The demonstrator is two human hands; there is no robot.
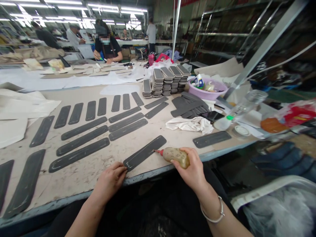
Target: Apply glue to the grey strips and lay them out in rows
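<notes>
Silver bangle (pixel 221 211) up close on the wrist, and the right hand (pixel 192 168) has its fingers wrapped around a stained, rounded plastic squeeze bottle (pixel 174 156), red nozzle (pixel 160 152) aimed left. Right at that tip, contact unclear, lies a dark strip (pixel 145 153), flat, matt, round-cornered, reaching between both hands. Left hand (pixel 112 179): fingertips pinched together on its near corner! Out beyond those fingers, more dark strips (pixel 84 140), several with thin shiny lines near their edges. Past the right fingers, a crumpled white cloth (pixel 189 124); farther, a lilac basin (pixel 209 94) holding a blue-and-white packet (pixel 198 81), any print too small to read. Off to their right, a green-capped translucent bottle (pixel 222 123), contents unclear; farthest out, tidy pale-edged stacks (pixel 158 80).
</notes>
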